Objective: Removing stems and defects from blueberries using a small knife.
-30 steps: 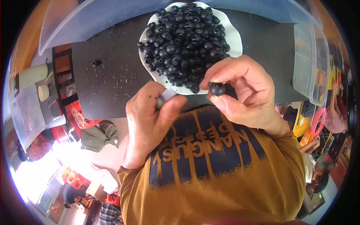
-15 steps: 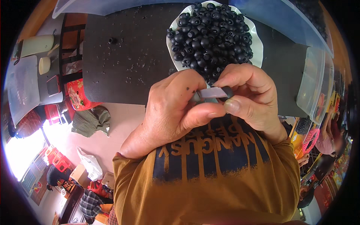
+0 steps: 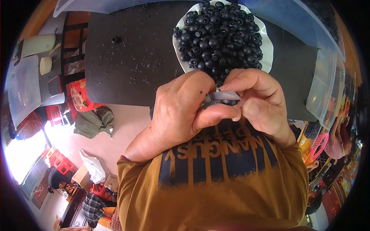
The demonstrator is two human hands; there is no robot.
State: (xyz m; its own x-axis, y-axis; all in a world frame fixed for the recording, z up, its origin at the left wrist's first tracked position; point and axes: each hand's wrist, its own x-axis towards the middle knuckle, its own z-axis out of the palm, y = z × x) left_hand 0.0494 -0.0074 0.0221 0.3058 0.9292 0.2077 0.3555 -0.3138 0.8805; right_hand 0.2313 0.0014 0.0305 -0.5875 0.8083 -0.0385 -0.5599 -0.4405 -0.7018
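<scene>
My left hand (image 3: pixel 179 104) is closed around a small knife, its flat pale blade (image 3: pixel 227 95) sticking out past the thumb toward the right. Just under the blade's tip sits a small round black part (image 3: pixel 230 102), beside my left thumb. My right hand (image 3: pixel 266 102) is closed at that part, index finger above the blade and thumb bent in from the right. The fingers partly hide the part, and the knife's handle is mostly inside my left palm. Beyond my hands, many similar black parts (image 3: pixel 219 38) with round heads and holes lie heaped on a white wavy-rimmed plate (image 3: pixel 267 50).
The plate stands on a dark table (image 3: pixel 135 77) strewn with small black scraps. A single black part (image 3: pixel 115 39) lies at its left. Clear plastic bins (image 3: pixel 322 88) stand at the right and far edges. At left is a stool with a red floral cover (image 3: pixel 79 96).
The blade has turned and shifted slightly right, and the black part now shows below it. My right thumb has drawn back a little from my left thumb.
</scene>
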